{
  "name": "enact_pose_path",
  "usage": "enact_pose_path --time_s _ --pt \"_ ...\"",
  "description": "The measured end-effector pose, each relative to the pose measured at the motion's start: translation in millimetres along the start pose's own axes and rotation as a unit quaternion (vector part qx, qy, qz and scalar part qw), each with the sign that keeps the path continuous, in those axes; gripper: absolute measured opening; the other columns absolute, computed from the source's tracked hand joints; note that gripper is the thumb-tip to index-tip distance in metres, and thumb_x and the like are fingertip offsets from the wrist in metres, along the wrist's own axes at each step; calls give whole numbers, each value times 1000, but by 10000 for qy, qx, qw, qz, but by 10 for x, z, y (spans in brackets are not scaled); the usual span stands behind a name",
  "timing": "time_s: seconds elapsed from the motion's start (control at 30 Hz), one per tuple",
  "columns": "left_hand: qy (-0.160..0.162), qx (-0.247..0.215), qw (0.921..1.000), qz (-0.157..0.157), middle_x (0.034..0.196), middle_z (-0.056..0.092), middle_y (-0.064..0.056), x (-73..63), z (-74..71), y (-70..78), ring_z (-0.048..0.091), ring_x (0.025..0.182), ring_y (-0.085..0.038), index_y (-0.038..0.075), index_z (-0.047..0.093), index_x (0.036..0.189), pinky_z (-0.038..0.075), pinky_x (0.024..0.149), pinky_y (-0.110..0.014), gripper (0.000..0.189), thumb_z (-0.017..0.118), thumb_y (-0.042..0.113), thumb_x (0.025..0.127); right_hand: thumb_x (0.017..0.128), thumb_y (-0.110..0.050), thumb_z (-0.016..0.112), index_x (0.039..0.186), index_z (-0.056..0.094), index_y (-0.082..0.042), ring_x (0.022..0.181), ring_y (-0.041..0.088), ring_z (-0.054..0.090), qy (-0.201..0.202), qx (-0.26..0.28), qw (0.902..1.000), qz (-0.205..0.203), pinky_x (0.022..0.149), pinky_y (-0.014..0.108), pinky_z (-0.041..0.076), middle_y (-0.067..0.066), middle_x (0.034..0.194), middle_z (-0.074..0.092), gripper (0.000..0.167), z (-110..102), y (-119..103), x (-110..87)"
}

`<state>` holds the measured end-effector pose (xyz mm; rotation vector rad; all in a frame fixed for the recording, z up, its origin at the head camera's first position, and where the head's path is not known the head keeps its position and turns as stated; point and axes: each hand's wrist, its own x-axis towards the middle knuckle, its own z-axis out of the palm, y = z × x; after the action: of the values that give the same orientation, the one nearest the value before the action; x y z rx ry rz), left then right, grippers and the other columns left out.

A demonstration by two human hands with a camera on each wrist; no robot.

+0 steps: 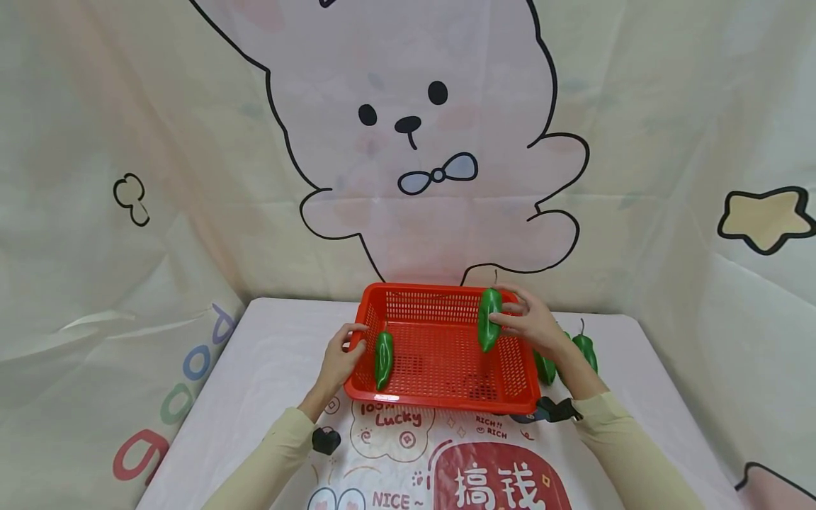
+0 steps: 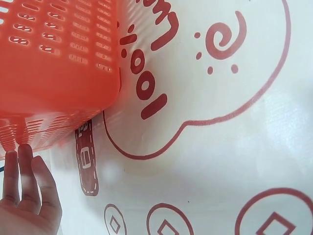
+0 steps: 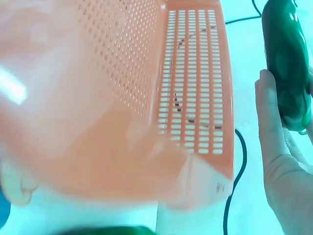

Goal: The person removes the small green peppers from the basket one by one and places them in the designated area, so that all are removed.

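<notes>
Right hand's point(image 1: 532, 324) fingers pinch a green pepper point(image 1: 489, 320) at red plastic basket's point(image 1: 440, 347) 2 o'clock; keep it off the rim point(image 1: 414, 286), left hand's point(image 1: 338, 360) straight fingers bracing 9 o'clock.

Head view: soft, even light, mostly sharp. Right wrist: cyan cast, overexposed; white glare on basket point(image 3: 127, 132), near edge blurred.

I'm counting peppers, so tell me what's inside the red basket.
One green pepper lies inside the red basket, near its left end. A second pepper, in the right hand, hides a patch at the right end from the head view.
</notes>
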<state>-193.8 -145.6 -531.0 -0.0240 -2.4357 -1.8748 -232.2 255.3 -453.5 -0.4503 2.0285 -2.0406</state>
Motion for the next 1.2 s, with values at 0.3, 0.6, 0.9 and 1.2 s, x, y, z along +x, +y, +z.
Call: enact_pose_path --time_s 0.3,0.6,0.9,1.2 --pt "-13 -25 10000 -12 116 58 -18 -5 15 10 62 93 -36 13 63 127 58 79 -53 30 60 4 99 97 -4 68 152 37 -15 102 32 70 367 -251 9988 211 81 47 58 32 130 56 64 -241 55 -191" --pt "8 59 9999 -84 116 58 -17 -11 24 13 62 92 -34 14 62 127 58 79 -52 30 60 6 99 97 -15 70 152 35 -11 104 23 69 769 -718 9936 421 83 46 58 34 135 52 65 -454 91 -410" --pt "-40 28 10000 -8 116 58 -17 8 34 2 62 95 -36 13 63 127 58 80 -51 30 60 5 99 100 -13 67 153 37 -11 104 15 68 1013 -647 9915 506 82 38 58 14 127 65 61 -666 106 -687" --pt "32 30 9999 90 114 59 -17 16 11 -12 62 89 -33 12 64 126 58 78 -54 29 61 4 98 101 -6 63 154 36 -12 102 16 69 912 -368 9941 456 81 35 58 1 117 68 59 -783 149 -829"
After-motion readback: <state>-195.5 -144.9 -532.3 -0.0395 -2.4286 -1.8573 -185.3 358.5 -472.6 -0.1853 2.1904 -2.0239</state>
